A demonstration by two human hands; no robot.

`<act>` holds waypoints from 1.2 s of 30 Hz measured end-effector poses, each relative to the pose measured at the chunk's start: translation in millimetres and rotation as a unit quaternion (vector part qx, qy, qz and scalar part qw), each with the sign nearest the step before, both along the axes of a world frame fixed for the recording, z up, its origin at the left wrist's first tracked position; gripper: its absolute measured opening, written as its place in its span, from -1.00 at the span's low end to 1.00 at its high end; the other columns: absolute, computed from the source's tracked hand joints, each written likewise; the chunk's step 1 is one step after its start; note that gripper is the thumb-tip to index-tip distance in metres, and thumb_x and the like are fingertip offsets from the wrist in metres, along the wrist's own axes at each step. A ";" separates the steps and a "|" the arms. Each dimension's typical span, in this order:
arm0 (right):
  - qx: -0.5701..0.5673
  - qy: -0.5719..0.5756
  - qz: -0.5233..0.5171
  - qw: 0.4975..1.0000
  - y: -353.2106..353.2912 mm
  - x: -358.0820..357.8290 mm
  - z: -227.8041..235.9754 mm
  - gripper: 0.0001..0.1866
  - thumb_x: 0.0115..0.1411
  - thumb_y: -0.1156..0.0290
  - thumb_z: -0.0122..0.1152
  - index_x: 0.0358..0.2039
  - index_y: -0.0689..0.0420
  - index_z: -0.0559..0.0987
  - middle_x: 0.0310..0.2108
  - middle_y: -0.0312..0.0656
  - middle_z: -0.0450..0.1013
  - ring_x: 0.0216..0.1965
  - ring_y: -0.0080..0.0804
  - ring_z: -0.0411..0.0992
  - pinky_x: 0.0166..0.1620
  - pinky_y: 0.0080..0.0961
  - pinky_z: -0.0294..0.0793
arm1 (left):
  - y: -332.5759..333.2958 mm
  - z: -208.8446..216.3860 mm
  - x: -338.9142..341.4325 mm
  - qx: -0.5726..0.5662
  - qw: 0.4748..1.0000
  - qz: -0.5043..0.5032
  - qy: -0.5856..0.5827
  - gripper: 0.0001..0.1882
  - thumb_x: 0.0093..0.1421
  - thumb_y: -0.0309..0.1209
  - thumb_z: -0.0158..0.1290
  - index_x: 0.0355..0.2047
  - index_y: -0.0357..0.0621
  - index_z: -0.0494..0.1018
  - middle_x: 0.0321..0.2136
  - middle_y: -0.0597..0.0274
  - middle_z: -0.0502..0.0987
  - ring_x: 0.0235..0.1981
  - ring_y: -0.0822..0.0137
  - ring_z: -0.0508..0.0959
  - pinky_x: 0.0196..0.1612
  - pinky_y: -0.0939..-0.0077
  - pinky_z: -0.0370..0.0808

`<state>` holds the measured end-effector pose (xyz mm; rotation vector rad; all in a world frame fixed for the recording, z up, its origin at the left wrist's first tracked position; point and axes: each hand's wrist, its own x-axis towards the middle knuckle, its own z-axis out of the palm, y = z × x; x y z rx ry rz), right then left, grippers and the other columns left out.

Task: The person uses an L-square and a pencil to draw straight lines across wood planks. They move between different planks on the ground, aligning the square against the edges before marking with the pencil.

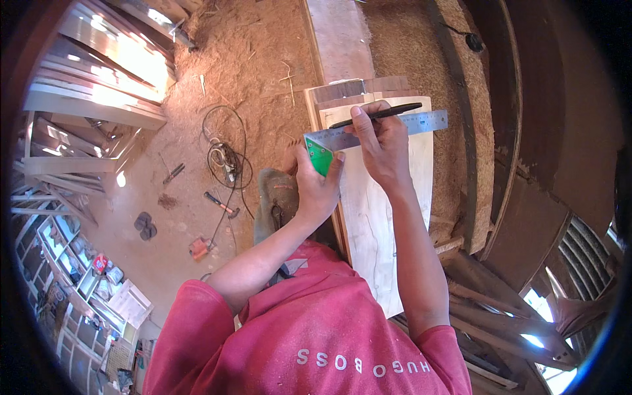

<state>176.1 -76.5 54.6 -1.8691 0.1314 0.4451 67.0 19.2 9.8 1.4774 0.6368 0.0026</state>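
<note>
Here, two hands (317, 185) (387, 153), one green-handled square (317, 157), one pen (403, 110), one pale board (368, 210)

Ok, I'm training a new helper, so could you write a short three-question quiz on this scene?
1. True or false: the left hand holds the try square by its green handle.
2. The right hand holds: a) a hammer, b) a black pen, c) a cable.
3. Fill in: the steel blade lies across a pale wooden ____.

Key: 1. true; 2. b; 3. board.
</note>
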 end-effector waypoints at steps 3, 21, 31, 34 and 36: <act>-0.005 -0.004 0.005 1.000 -0.8 0.7 0.2 -0.72 0.41 0.26 0.21 -0.28 0.25 0.53 -0.41 -0.27 0.55 -0.37 -0.56 0.56 -0.27 -0.61 0.54 | -1.4 -2.1 1.0 -0.017 1.000 0.015 -0.012 -0.46 0.31 -0.21 0.24 0.07 -0.25 0.23 -0.19 0.12 0.51 -0.20 0.35 0.52 -0.12 0.39 0.49; -0.159 -0.115 -0.013 0.980 -75.9 33.0 -0.4 -0.73 0.40 0.25 0.17 -0.27 0.23 0.54 -0.44 -0.11 0.58 -0.40 -0.34 0.60 -0.26 -0.36 0.54 | -1.2 1.0 1.8 -0.016 1.000 0.014 0.011 -0.53 0.30 -0.32 0.21 0.05 -0.29 0.25 -0.19 0.10 0.53 -0.19 0.33 0.53 -0.09 0.38 0.49; -0.342 -0.155 -0.037 0.926 -130.0 68.0 7.0 -0.75 0.46 0.27 0.10 -0.24 0.21 0.49 -0.45 -0.13 0.50 -0.40 -0.33 0.54 -0.31 -0.37 0.49 | -1.3 2.0 1.0 -0.018 1.000 0.013 0.021 -0.54 0.30 -0.31 0.21 0.05 -0.26 0.27 -0.19 0.13 0.52 -0.17 0.35 0.51 -0.08 0.37 0.48; -0.435 -0.257 0.072 0.860 -100.7 57.1 8.4 -0.81 0.39 0.34 0.12 -0.21 0.22 0.48 -0.26 0.06 0.49 -0.27 0.03 0.55 -0.24 -0.09 0.53 | -1.7 1.1 0.1 -0.005 1.000 0.013 0.013 -0.55 0.30 -0.31 0.21 0.03 -0.25 0.27 -0.19 0.13 0.51 -0.19 0.36 0.50 -0.09 0.38 0.48; -0.432 -0.272 0.116 0.852 -73.2 42.4 11.5 -0.85 0.31 0.41 0.16 -0.19 0.21 0.45 -0.19 0.09 0.43 -0.20 0.15 0.51 -0.20 -0.02 0.54 | -1.8 -0.5 -0.6 0.004 1.000 0.008 0.010 -0.55 0.30 -0.31 0.20 0.04 -0.25 0.27 -0.20 0.15 0.50 -0.20 0.37 0.49 -0.09 0.38 0.47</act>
